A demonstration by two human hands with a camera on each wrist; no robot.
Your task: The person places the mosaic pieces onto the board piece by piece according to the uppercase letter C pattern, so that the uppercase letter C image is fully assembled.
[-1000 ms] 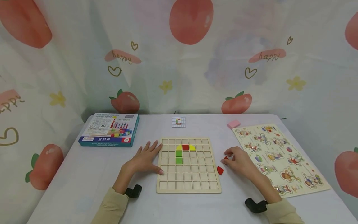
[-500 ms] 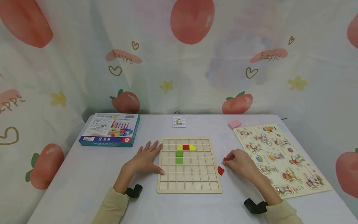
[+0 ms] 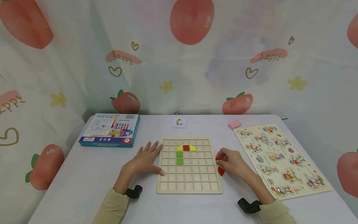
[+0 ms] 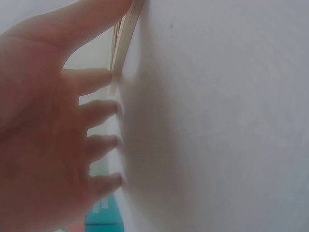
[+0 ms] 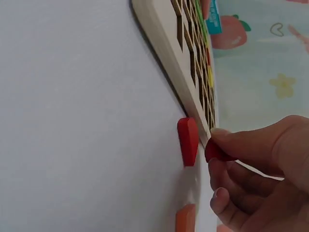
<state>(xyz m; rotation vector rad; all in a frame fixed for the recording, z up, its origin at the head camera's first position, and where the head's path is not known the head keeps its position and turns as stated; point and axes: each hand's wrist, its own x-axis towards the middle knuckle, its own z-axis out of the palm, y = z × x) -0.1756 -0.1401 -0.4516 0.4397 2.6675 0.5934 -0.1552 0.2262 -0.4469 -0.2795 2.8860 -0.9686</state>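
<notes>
Right hand (image 3: 232,163) pinches red piece (image 5: 213,151) at 3 o'clock edge of grid board (image 3: 189,186); second red piece (image 3: 221,171) lies beside. Left hand (image 3: 145,158) flat, fingers spread, at board's 9 o'clock edge.

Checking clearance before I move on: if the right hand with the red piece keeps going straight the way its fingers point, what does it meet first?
The right hand pinches a red piece and points left; it would likely first meet the right edge of the wooden grid board, close beside it.

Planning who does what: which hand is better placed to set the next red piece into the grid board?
Right. The right hand already pinches a red piece beside the grid board; the left hand lies flat at its other edge.
</notes>
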